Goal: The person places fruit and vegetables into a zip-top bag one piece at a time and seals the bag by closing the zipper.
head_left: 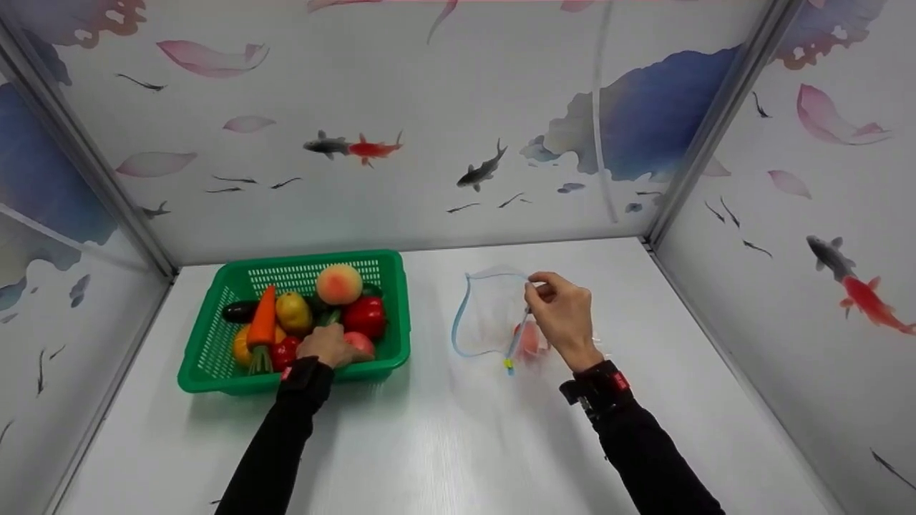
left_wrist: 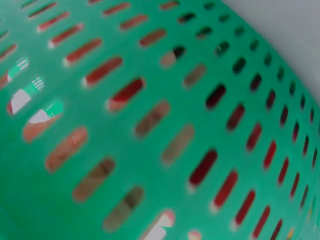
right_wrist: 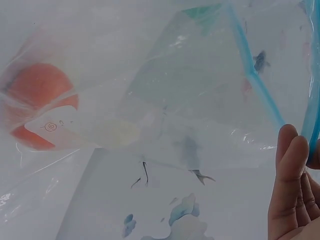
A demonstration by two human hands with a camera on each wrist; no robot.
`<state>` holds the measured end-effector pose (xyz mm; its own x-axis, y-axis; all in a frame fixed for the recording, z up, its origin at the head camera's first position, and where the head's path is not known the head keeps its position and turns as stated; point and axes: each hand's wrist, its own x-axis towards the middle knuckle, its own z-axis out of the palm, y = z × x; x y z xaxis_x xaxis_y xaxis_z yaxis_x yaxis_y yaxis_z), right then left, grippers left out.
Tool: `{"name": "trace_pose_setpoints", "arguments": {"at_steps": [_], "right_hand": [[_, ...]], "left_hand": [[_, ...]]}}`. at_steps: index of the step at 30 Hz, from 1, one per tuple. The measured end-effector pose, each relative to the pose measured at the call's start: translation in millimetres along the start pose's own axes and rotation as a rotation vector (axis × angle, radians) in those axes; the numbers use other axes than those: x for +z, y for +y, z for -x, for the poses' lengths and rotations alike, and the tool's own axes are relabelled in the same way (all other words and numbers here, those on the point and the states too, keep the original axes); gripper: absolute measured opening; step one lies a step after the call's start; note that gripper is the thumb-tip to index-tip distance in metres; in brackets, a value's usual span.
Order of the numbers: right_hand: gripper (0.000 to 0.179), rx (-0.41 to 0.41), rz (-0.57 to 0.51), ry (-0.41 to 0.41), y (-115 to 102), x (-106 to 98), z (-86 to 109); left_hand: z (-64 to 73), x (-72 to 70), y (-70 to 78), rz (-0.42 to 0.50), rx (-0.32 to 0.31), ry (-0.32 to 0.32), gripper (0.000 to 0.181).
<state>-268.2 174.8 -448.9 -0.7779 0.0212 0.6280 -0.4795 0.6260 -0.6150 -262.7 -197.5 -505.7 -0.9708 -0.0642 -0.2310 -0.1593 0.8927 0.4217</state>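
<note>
A clear plastic bag (head_left: 490, 315) with a blue zip rim gapes at its mouth above the table. My right hand (head_left: 562, 311) pinches its rim between thumb and fingertips, and the blue strip (right_wrist: 260, 92) runs into the grip. Inside the bag lies a rounded red-orange thing (right_wrist: 42, 90) with a white patch, blurred by the film. My left hand (head_left: 328, 346) reaches down into the green basket (head_left: 397, 315), its thumb side against a pinkish-red round fruit (head_left: 360, 343). The left fingertips are hidden among the produce; the left wrist view shows mostly the slotted basket wall (left_wrist: 165, 115).
Also in the basket are a carrot (head_left: 263, 322), a yellow fruit (head_left: 293, 313), a peach (head_left: 339, 284), a red bell pepper (head_left: 366, 316) and a dark eggplant (head_left: 240, 311). Patterned walls (head_left: 429, 207) enclose the white table (head_left: 444, 443) at the back and both sides.
</note>
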Motion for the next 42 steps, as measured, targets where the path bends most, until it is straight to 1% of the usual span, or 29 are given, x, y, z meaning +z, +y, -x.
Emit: {"name": "trace_pose_setpoints", "arguments": {"at_steps": [3, 6, 10, 12, 14, 16, 18, 21, 25, 28, 31, 34, 39, 42], "right_hand": [[0.012, 0.003, -0.014, -0.006, -0.1, 0.5, 1.1], [0.013, 0.012, -0.037, -0.014, 0.0, 0.1, 3.1], [0.013, 0.013, -0.047, -0.016, 1.7, -1.6, 5.2], [0.013, 0.01, -0.043, -0.014, 3.0, -2.9, 5.5], [0.013, 0.01, -0.04, -0.012, 3.8, -4.6, 5.6], [0.014, 0.013, -0.038, -0.011, 4.6, -6.2, 5.0], [0.014, 0.018, -0.041, -0.01, 5.1, -7.1, 4.2], [0.014, 0.021, -0.039, -0.011, 5.4, -7.3, 2.5], [0.013, 0.024, -0.038, -0.017, 5.1, -6.3, 2.0], [0.012, 0.022, -0.039, -0.016, 4.7, -5.6, 2.4], [0.011, 0.011, -0.031, -0.008, 4.1, -5.2, 1.6], [0.011, 0.004, -0.02, -0.013, 3.2, -4.6, -0.1], [0.013, 0.023, 0.003, -0.044, 1.4, -4.1, -1.7], [0.015, 0.028, 0.017, -0.056, 0.9, -4.0, -2.6]], "left_hand": [[-0.9, 0.0, -2.0, 0.032, 0.002, 0.01, 0.072], [-0.8, 1.3, -6.7, 0.059, 0.017, 0.026, 0.07], [3.6, 2.5, -11.6, 0.111, 0.039, 0.033, 0.064], [6.9, 1.6, -12.0, 0.156, 0.048, 0.037, 0.067], [9.6, 0.0, -11.1, 0.204, 0.07, 0.036, 0.073], [11.0, -2.2, -9.6, 0.252, 0.093, 0.037, 0.081], [11.1, -4.5, -7.4, 0.304, 0.099, 0.037, 0.086], [9.9, -7.2, -5.0, 0.423, 0.086, 0.018, 0.087], [9.1, -9.3, -4.4, 0.636, 0.079, -0.02, 0.085], [9.1, -10.4, -5.0, 0.782, 0.107, -0.053, 0.083], [9.0, -11.3, -4.6, 0.911, 0.128, -0.103, 0.08], [7.6, -12.0, -3.4, 1.006, 0.127, -0.154, 0.079], [5.5, -12.0, 1.7, 1.142, 0.108, -0.204, 0.076], [5.0, -10.9, 7.1, 1.227, 0.119, -0.236, 0.075]]}}
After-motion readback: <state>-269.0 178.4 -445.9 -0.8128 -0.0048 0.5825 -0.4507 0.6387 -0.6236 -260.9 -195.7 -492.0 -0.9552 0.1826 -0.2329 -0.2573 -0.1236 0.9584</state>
